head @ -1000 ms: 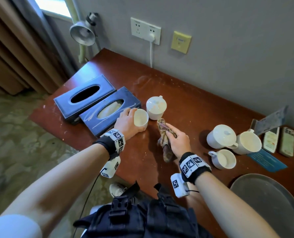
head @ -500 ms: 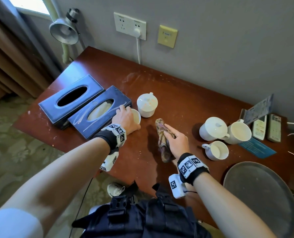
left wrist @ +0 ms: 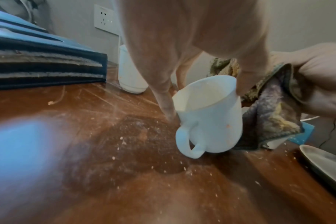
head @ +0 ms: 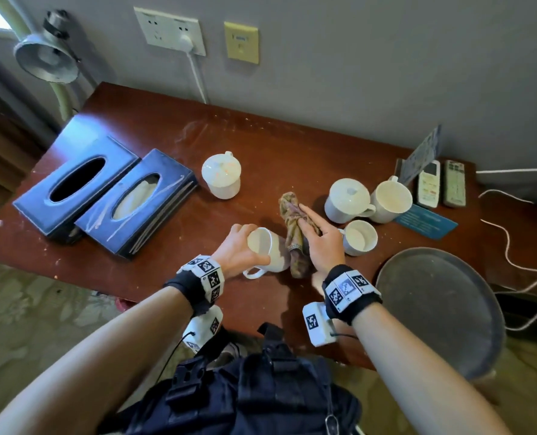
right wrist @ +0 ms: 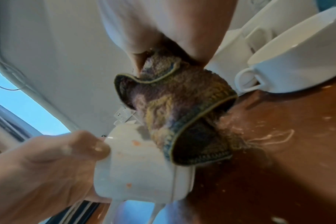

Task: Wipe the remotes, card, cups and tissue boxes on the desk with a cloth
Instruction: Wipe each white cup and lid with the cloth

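My left hand (head: 240, 246) grips a white cup (head: 267, 249) by its rim near the desk's front edge, handle toward me; the cup (left wrist: 209, 116) tilts in the left wrist view. My right hand (head: 318, 243) holds a bunched brown-yellow cloth (head: 293, 233) right beside the cup, index finger stretched along it. In the right wrist view the cloth (right wrist: 180, 109) touches the cup (right wrist: 142, 171). Two blue tissue boxes (head: 104, 196) lie at the left. A lidded cup (head: 221, 175) stands behind. More white cups (head: 367, 208), two remotes (head: 442, 183) and a blue card (head: 425, 221) sit at the right.
A round grey tray (head: 439, 309) overhangs the desk's front right. White cables (head: 518, 246) trail off the right end. A lamp (head: 46, 61) and wall sockets (head: 171, 31) are at the back. The brown desk (head: 260, 142) is dusty and scratched.
My left hand has carried the cup from beside the tissue box toward me and to the right, up against the cloth. My right hand stays on the cloth.
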